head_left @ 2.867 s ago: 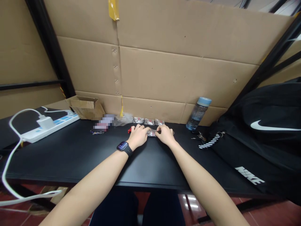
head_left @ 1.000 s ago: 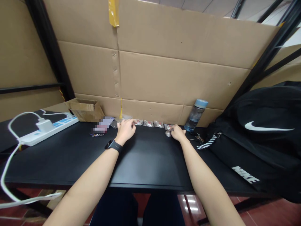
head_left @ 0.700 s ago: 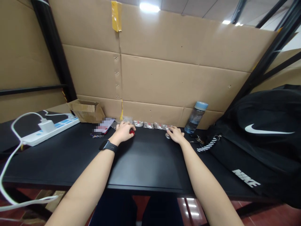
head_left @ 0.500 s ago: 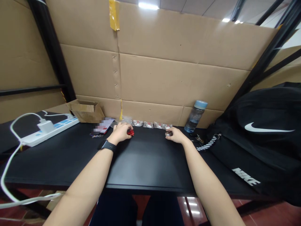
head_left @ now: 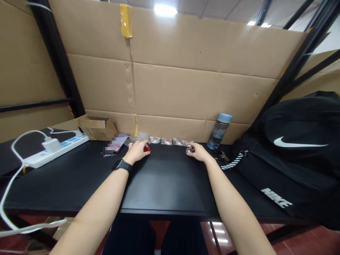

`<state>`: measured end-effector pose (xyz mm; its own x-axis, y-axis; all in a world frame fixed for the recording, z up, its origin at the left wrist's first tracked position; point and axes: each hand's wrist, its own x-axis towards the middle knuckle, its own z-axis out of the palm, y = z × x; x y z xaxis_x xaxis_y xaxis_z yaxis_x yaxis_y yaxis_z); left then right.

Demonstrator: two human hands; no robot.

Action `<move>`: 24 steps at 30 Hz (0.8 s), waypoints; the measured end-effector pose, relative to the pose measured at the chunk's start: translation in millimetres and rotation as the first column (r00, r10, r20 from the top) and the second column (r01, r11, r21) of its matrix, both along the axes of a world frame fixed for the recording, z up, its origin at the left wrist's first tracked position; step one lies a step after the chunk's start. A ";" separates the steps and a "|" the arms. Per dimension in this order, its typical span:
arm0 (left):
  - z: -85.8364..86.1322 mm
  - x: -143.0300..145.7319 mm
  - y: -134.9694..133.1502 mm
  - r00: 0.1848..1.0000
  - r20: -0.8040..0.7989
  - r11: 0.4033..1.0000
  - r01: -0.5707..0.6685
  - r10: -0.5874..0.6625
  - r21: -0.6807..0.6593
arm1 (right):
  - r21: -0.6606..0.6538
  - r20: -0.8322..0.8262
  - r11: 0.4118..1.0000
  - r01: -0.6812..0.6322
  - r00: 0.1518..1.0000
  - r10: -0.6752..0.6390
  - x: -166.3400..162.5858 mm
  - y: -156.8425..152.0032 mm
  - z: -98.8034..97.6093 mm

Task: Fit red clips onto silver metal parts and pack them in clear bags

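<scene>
Head view is showing both of the person's bare hands lying far out on the black desk (head_left: pixel 164 180), close to the cardboard wall (head_left: pixel 196 88) standing behind it. The left hand (head_left: pixel 138 151) is curling its grip over a small red piece (head_left: pixel 147 149), which is peeking out at the fingertips and sitting on the desk; whether the fingers are actually pinching it or only covering it, I cannot tell. The right hand (head_left: pixel 198 152) is resting with its grip loosely bent around a small silvery piece (head_left: pixel 189 151), touching it on its right side (too small to tell whether it is held fast). Between and just beyond the two hands a row of little clear packets (head_left: pixel 167 141) with red and silver contents is lying along the foot of the cardboard. A dark watch (head_left: pixel 122 165) is sitting on the left wrist. Farther left, an open cardboard box (head_left: pixel 97 126) and a white power strip (head_left: pixel 53 146) with a charger plugged in are lying on the desk. To the right of the right hand a clear water bottle (head_left: pixel 220 131) with a pale blue cap is standing upright, and beyond it a black backpack (head_left: pixel 297 156) is taking up the right end of the desk, a bunch of keys (head_left: pixel 223 155) lying just beside it.
</scene>
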<state>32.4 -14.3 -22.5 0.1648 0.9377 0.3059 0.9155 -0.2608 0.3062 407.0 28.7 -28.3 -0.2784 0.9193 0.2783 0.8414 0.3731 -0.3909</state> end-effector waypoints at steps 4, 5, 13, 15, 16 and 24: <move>3.3 0.9 -2.0 1.000 0.025 1.000 -0.005 0.005 0.010 | 0.034 -0.019 0.999 0.017 1.000 -0.017 -0.6 -2.7 3.4; 4.1 1.5 -2.6 0.999 0.033 1.000 -0.004 0.004 0.009 | 0.036 -0.020 0.999 0.021 1.000 -0.020 -0.8 -3.5 4.3; 5.9 4.4 -3.0 0.985 0.168 0.999 0.049 -0.047 -0.010 | 0.033 -0.023 0.999 0.041 0.999 -0.040 -2.8 -6.7 5.5; 4.9 6.0 -1.4 0.967 0.237 0.996 0.090 -0.090 0.010 | 0.051 -0.049 0.999 0.016 0.999 -0.013 -3.8 -5.8 4.6; 4.3 7.7 -0.7 0.951 0.282 0.992 0.123 -0.125 0.023 | 0.059 -0.071 0.998 -0.008 0.997 0.012 -4.7 -5.4 4.2; 4.3 40.7 -10.8 0.715 0.602 0.917 0.392 -0.356 0.076 | 0.056 -0.280 0.968 -0.246 0.926 0.251 -27.3 -11.7 6.8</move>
